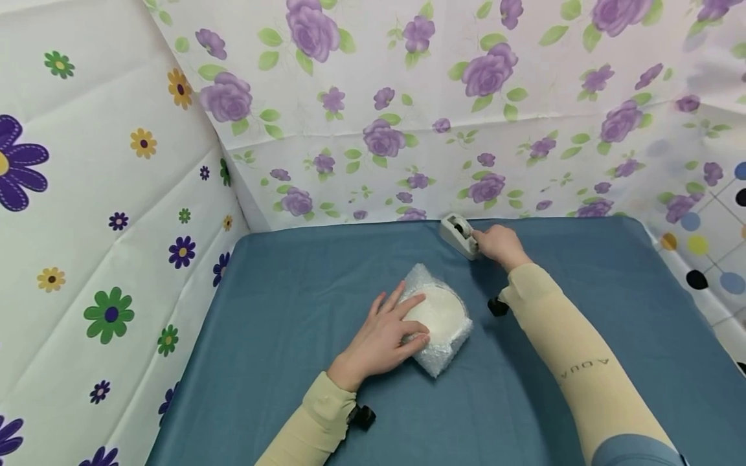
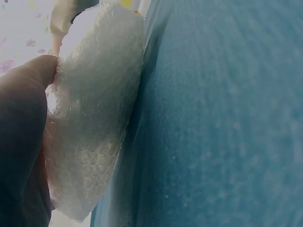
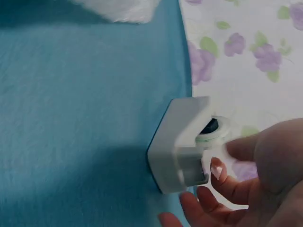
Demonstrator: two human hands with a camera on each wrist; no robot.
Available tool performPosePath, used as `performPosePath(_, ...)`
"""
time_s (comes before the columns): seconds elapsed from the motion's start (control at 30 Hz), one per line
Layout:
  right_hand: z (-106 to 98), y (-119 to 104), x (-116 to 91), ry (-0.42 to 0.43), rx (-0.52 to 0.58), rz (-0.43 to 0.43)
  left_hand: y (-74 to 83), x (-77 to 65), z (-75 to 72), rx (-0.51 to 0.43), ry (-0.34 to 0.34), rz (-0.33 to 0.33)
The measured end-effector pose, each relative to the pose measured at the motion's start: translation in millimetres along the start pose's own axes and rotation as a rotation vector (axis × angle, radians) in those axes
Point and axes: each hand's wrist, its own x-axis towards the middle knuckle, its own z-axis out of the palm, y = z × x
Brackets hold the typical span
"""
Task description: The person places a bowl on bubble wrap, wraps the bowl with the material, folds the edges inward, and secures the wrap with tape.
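Observation:
My left hand [image 1: 381, 333] rests with fingers spread on a bubble-wrapped package [image 1: 441, 316], which has a round, pale, flat face showing through. In the left wrist view the bubble wrap [image 2: 94, 109] fills the middle, beside my hand and close to the blue cloth. At the far edge of the table stands a white tape dispenser [image 1: 459, 237] with a roll in it. My right hand [image 1: 502, 246] is at its right end. In the right wrist view, thumb and forefinger are slightly apart beside the tape roll [image 3: 212, 137]; any tape between them is hard to make out.
A blue cloth [image 1: 291, 291] covers the table. Behind it hangs a sheet with purple roses [image 1: 381, 139], close to the dispenser. Another flowered sheet [image 1: 116, 259] hangs on the left, and a dotted one [image 1: 723, 259] on the right.

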Motion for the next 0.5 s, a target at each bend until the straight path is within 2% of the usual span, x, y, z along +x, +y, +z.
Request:
performPosePath(0.13, -4, -1, 3, -0.060, 0.178, 0.101, -0.9, -0.1, -1.3, 0.000, -0.007, -0.008)
performPosePath(0.27, -7, 0, 1, -0.026, 0.406, 0.183, -0.6, 0.2, -1.0, -0.002, -0.013, -0.010)
performPosePath(0.37, -8, 4, -2, -0.007, 0.513, 0.168, -0.4, 0.7, -0.8, 0.000, -0.014, -0.016)
performPosePath(0.5, -5, 10, -5, -0.066, 0.632, 0.166, -0.5, 1.1, -0.3, 0.003, -0.012, -0.020)
